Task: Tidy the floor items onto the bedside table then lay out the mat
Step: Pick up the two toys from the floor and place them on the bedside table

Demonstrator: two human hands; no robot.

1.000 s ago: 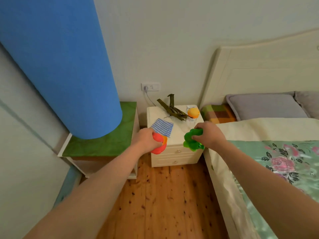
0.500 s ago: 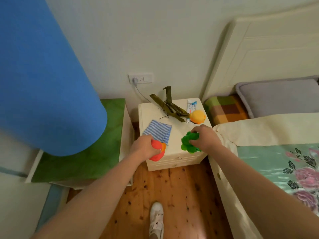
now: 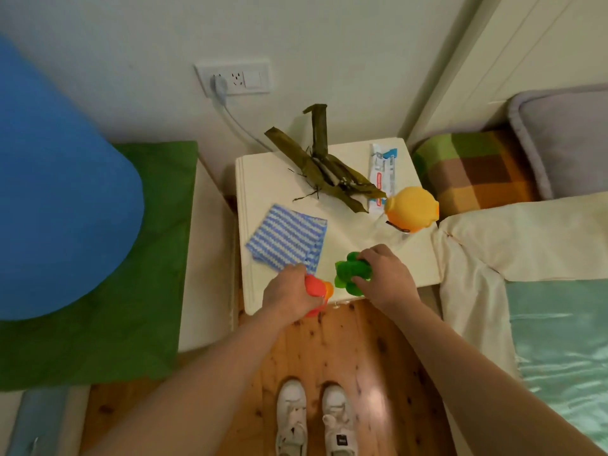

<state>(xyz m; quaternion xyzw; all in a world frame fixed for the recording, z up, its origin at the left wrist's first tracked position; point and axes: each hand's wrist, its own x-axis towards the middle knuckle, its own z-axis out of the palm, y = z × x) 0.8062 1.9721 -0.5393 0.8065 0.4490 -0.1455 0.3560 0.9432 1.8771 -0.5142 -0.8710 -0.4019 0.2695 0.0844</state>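
Note:
My left hand [image 3: 289,296] grips a red and orange rubber toy [image 3: 317,287] at the front edge of the cream bedside table [image 3: 273,179]. My right hand [image 3: 385,278] grips a green rubber toy [image 3: 350,273] just to its right, over the table's front edge. On the table lie a blue striped cloth [image 3: 286,240], dried green leaves [image 3: 325,169], a white packet [image 3: 381,174] and a yellow rubber toy [image 3: 411,209]. A rolled blue mat [image 3: 56,192] stands at the left, close to the camera.
A low cabinet with a green top [image 3: 131,291] stands left of the table. The bed [image 3: 543,291] with a cream sheet, a checked pillow and a grey pillow lies to the right. A wall socket [image 3: 235,79] is behind the table. My white shoes [image 3: 312,419] stand on the wooden floor.
I have stepped closer and the view has tilted down, so the table top is larger in view. Both hands have moved with their toys over the table's front edge.

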